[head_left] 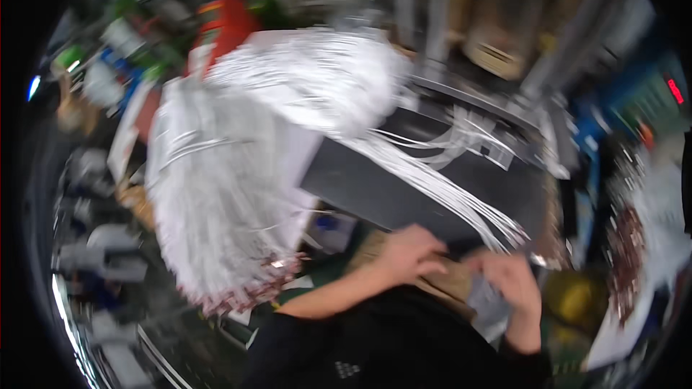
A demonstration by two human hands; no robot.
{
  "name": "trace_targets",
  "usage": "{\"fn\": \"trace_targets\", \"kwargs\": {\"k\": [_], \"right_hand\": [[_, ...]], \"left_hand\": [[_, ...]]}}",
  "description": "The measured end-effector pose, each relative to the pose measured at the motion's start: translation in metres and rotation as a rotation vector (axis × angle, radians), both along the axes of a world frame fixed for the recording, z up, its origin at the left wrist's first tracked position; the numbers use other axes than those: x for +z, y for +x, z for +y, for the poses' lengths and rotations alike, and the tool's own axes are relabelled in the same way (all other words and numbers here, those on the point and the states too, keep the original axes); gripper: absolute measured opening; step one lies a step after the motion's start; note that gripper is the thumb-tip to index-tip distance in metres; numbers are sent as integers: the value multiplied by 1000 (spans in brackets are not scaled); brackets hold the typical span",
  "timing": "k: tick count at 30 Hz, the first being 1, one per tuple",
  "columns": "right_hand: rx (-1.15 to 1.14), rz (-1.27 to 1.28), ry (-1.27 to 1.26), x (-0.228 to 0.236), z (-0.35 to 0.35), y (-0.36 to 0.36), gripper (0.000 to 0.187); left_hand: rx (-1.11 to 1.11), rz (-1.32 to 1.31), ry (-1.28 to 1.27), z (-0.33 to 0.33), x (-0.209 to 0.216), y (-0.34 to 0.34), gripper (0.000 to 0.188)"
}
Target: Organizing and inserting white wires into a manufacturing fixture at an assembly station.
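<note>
My left hand (411,253) is over the near edge of a dark grey work surface (367,184), its fingers bent and smeared by motion. To its right my right hand (510,277) hovers close to the tips of several loose white wires (440,184), also blurred. Whether either hand pinches anything cannot be made out. The loose wires run diagonally across the dark surface from a big white wire bundle (317,79) behind. A second thick bundle of white wires (216,166) lies at the left, tied near its top, with reddish-brown ends (245,288) toward me.
A few white wires with a pale tag (497,153) lie at the back of the dark surface. An orange-red object (229,25) stands behind the bundles. At the right are a machine with a red lit display (675,90) and more reddish-brown wire ends (626,259). Brown cardboard-like material (447,284) lies below my hands.
</note>
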State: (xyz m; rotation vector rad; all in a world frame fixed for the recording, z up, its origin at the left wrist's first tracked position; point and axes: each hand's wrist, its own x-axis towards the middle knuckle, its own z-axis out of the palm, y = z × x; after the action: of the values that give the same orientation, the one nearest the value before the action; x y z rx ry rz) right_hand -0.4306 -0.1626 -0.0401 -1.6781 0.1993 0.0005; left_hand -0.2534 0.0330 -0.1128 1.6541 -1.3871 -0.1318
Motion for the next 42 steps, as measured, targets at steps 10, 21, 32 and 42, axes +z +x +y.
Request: {"fn": "trace_targets", "kwargs": {"k": [10,21,32,42], "right_hand": [[-248,-266,-1211,-47,-93,104,31],[-209,40,260,-30,-83,-133,38],[-1170,879,-427,-428,-4,-339,47],[-818,-301,-755,-51,-40,-34,28]], "left_hand": [[-278,-421,140,-136,-1,-25,59],[-135,-398,517,-52,52,139,41],[-115,-472,614,-66,66,154,15],[-215,-27,558,-93,59,91,33]]}}
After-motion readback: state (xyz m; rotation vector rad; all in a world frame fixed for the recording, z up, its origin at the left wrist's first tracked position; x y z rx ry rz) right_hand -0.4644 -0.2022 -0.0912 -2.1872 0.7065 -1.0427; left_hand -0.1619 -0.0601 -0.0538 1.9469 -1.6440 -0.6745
